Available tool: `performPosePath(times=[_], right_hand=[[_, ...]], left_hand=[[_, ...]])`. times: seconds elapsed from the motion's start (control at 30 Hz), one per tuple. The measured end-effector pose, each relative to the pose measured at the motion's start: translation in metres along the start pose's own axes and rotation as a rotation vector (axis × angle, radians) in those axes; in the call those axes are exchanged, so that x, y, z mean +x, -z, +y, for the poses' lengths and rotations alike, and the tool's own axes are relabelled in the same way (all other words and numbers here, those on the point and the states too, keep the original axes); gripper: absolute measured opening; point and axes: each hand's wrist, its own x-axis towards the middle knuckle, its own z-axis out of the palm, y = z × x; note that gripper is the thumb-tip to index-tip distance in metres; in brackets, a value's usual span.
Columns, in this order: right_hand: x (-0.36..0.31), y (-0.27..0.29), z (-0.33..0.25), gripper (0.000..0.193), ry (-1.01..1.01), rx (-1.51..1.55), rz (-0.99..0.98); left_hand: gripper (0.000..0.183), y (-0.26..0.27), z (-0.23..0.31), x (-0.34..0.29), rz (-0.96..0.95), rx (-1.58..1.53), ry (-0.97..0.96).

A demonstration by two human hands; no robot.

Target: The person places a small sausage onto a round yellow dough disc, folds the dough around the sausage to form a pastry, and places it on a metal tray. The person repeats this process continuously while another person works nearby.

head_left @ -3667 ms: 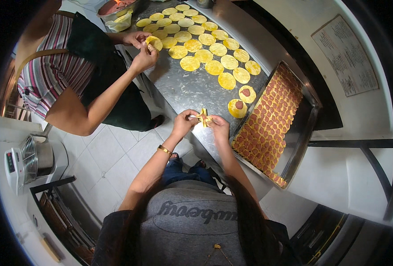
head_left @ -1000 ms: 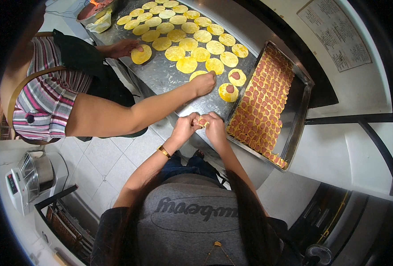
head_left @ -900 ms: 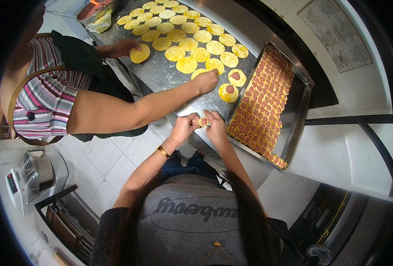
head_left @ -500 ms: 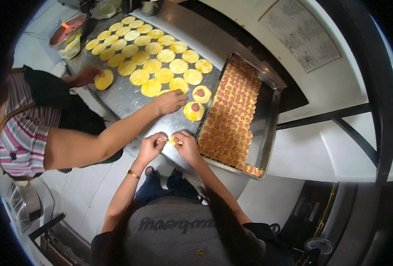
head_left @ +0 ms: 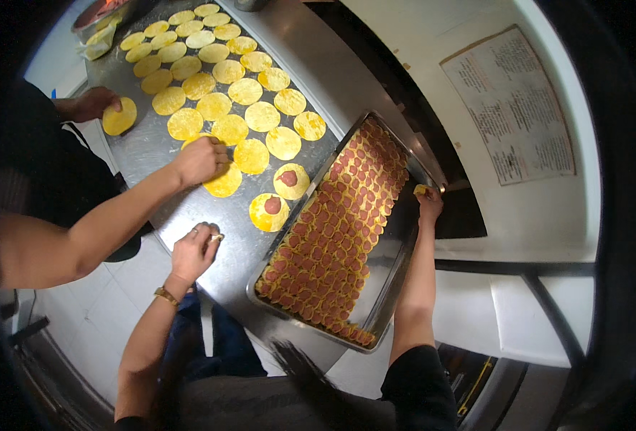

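Note:
At the far right end of the metal tray (head_left: 386,287), my right hand (head_left: 430,208) pinches a small yellow dumpling (head_left: 423,189). Rows of open-topped dumplings (head_left: 332,237) with pink filling cover most of the tray. My left hand (head_left: 194,253) is closed over the steel table, a small pale thing at its fingertips that is too small to name. Two yellow round wrappers, a nearer one (head_left: 268,212) and a farther one (head_left: 290,181), lie beside the tray with a lump of pink filling on each.
Many plain wrappers (head_left: 245,91) spread over the steel table (head_left: 163,223). From the left, a co-worker's hand (head_left: 201,159) reaches onto them; the other hand (head_left: 95,104) holds a wrapper (head_left: 120,116). A bowl (head_left: 91,18) stands at the far left, and a printed sheet (head_left: 512,104) hangs on the wall.
My hands were together over the table edge, working a dumpling. Now they are apart: the right has carried it over to the tray's far right end. My view has shifted right.

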Motion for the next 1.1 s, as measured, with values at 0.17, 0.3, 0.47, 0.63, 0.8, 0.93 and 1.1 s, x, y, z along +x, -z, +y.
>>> performPosePath(times=[0.17, 0.3, 0.47, 0.63, 0.8, 0.93, 1.1], right_hand=[[0.059, -0.036, 0.016, 0.034, -0.022, -0.278, 0.017], [0.075, -0.054, 0.014, 0.036, 0.027, -0.261, -0.136], [0.092, -0.069, 0.021, 0.037, 0.079, -0.105, -0.345], [0.095, -0.061, 0.019, 0.039, 0.096, -0.166, -0.385], [0.078, -0.059, -0.010, 0.040, 0.139, -0.298, -0.370], [0.110, -0.053, 0.038, 0.042, 0.138, 0.043, -0.466], [0.071, -0.063, -0.019, 0.040, 0.221, -0.353, -0.353]], left_hand=[[0.011, 0.003, -0.001, -0.002, -0.046, 0.032, 0.110], [0.012, 0.003, -0.004, -0.005, -0.008, 0.056, 0.116], [0.012, 0.003, 0.002, -0.001, -0.023, 0.035, 0.143], [0.013, 0.003, 0.003, 0.002, -0.037, 0.043, 0.105], [0.012, 0.003, 0.003, 0.000, -0.017, 0.078, 0.109], [0.012, 0.000, 0.005, 0.004, -0.032, 0.062, 0.122], [0.012, 0.003, 0.005, -0.001, -0.041, 0.034, 0.163]])
